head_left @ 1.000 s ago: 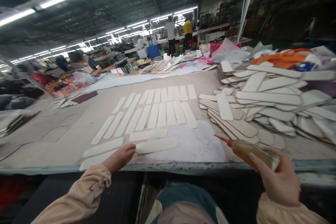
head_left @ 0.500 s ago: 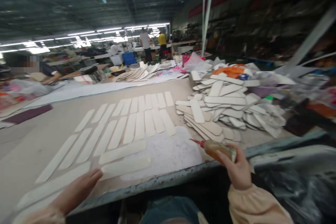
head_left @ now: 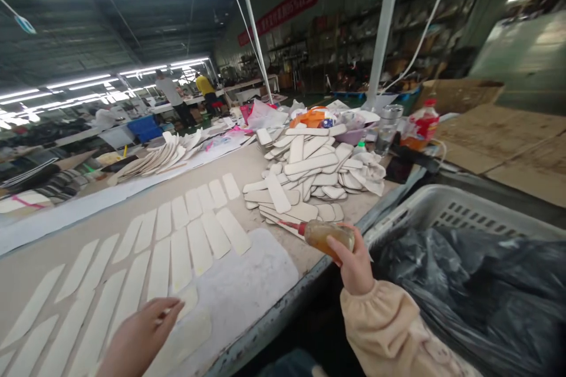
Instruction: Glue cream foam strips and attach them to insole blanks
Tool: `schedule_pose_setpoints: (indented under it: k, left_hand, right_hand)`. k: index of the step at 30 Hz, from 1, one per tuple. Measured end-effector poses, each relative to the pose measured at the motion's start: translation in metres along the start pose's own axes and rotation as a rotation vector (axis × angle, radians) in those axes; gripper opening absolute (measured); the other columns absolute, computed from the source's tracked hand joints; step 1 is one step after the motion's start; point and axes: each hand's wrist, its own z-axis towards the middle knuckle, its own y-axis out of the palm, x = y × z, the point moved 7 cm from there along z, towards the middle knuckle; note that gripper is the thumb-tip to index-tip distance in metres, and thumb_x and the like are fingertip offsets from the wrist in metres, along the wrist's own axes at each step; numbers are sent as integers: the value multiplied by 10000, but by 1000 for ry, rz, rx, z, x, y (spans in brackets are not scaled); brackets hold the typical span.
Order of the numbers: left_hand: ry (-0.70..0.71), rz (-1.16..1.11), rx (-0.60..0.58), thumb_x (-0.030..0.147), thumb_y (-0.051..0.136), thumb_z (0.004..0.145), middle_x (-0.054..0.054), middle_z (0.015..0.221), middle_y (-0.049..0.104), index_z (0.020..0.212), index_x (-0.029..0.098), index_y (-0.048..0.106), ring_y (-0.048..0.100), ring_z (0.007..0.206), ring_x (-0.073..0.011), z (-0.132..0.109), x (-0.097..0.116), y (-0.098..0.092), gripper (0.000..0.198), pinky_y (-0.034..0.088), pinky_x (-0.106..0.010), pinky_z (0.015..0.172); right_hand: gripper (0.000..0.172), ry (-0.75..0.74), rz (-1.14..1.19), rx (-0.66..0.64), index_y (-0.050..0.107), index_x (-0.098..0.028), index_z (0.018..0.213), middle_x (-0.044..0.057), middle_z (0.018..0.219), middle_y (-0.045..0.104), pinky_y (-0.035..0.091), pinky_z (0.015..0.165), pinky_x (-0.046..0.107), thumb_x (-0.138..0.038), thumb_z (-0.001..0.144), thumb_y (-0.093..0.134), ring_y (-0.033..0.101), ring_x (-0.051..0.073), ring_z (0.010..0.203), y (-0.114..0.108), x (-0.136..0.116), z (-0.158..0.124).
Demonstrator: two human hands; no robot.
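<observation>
My right hand [head_left: 355, 263] is wrapped round a squeeze bottle [head_left: 326, 234] of amber liquid with a red nozzle that points left, held above the table's front edge. My left hand [head_left: 140, 337] lies low at the left with its fingers stretched onto a cream strip [head_left: 182, 301] on the table. Rows of several flat cream strips [head_left: 194, 234] are laid out side by side beyond it. A white patch [head_left: 247, 280] on the table lies between my two hands.
A loose heap of cream strips [head_left: 309, 174] sits behind the bottle. A white plastic basket [head_left: 446, 209] lined with a black bag [head_left: 469, 288] stands at the right. A metal cup [head_left: 388, 123] and a red-labelled bottle [head_left: 422, 123] are behind it. People stand at far tables.
The view has swung to the right, bringing the basket into sight. My left hand has stayed on the near strips. My right hand still holds the bottle.
</observation>
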Motion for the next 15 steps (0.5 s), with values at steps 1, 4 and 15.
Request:
schedule_pose_setpoints:
  k: [1,4,15]
  left_hand:
    - [5,-62,-45,489,517,753,35,738,704,743,273,680,636,570,-141,25,22,14,270,502,-214,528]
    - [-32,-180,-72,445,480,808,-14,852,711,824,220,683,655,742,-158,97,95,51,304,516,-240,681]
    - [-111,50,-283,393,549,778,-178,1005,637,946,83,669,608,951,-238,233,226,161,372,449,-293,800]
  right_hand:
    - [592,23,46,35,502,-215,1062,-13,761,567,334,374,166,-452,594,777,485,112,524,-3,-1,2]
    - [573,57,175,100,506,-222,1048,-28,753,535,297,359,149,-431,589,778,449,86,497,-13,-7,9]
    - [480,133,346,147,571,-245,997,-27,802,554,336,381,139,-335,586,802,486,101,583,-33,6,22]
